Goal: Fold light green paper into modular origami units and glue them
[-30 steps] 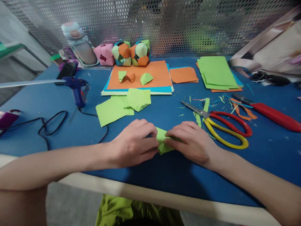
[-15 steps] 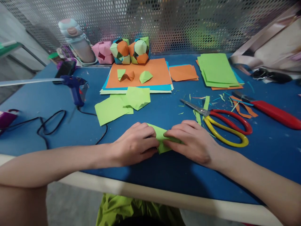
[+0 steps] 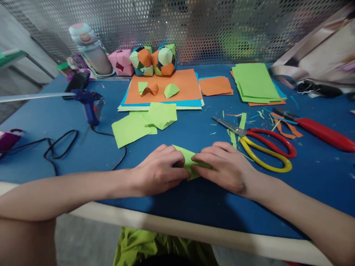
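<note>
Near the middle of the bench's (image 3: 183, 203) front edge, the left hand (image 3: 161, 170) and right hand (image 3: 223, 166) are both clamped on a green paper (image 3: 188, 157) that looks partly folded, its shaping seemingly unfinished. Two colourful paper balls (image 3: 142, 61) stand apparently complete by the back edge; a folded green piece (image 3: 172, 90) lies on an orange sheet (image 3: 188, 87), while loose green papers (image 3: 130, 129) lie mostly flat.

1. Left hand (image 3: 162, 171) and right hand (image 3: 226, 166) are holding green paper (image 3: 188, 157) over the desk (image 3: 191, 203).
2. Scissors (image 3: 243, 133) are lying near the right hand.
3. Three folded paper balls (image 3: 144, 59) are resting before a mesh panel (image 3: 205, 33).
</note>
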### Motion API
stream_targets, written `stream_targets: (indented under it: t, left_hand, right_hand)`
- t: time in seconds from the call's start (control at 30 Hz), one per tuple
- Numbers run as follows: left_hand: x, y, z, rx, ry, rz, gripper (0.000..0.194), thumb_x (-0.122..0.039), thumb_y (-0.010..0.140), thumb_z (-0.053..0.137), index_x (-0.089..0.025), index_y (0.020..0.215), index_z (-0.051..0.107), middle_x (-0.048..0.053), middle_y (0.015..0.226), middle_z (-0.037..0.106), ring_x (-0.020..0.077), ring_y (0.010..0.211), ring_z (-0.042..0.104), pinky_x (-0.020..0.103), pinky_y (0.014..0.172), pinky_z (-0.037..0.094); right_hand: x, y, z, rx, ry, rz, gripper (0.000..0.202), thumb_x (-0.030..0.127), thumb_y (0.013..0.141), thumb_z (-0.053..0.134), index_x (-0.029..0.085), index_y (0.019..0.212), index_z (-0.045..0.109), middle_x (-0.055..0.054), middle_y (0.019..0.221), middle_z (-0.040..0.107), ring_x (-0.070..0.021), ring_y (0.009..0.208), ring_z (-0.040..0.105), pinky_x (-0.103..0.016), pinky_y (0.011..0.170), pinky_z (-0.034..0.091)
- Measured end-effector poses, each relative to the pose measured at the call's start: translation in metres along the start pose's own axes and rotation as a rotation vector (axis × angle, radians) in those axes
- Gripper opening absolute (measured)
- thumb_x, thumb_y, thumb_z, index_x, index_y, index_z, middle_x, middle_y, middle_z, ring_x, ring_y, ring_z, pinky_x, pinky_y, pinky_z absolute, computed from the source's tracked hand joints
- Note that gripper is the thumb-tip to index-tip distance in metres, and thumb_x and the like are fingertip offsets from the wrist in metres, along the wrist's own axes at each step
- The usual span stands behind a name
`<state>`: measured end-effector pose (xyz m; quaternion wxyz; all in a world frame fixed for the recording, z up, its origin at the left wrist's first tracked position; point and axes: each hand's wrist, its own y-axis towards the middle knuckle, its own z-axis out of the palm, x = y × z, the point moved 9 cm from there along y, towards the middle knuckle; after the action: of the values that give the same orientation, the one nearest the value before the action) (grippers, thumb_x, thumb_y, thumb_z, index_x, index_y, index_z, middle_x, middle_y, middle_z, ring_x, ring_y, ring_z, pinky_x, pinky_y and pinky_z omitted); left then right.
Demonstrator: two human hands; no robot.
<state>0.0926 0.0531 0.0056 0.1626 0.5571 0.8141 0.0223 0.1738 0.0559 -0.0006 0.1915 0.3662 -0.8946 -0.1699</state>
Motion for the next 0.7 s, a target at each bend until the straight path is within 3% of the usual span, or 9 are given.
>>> stream_targets:
  t: [0.7]
  left_hand:
    - [-0.0026, -0.001, 0.0008, -0.042, -0.021, 0.035, 0.026, -0.017, 0.085, 0.042, -0.022, 0.082, 0.068, 0.004, 0.077, 0.059, 0.0148, 0.071, 0.047, 0.031, 0.065, 0.032]
  right_hand:
    - [0.0, 0.0002, 0.0015, 0.017, -0.004, -0.013, 0.02, 0.029, 0.09, 0.045, 0.02, 0.083, 0.062, 0.0, 0.078, 0.066, -0.0125, 0.073, 0.057, -0.027, 0.077, 0.035]
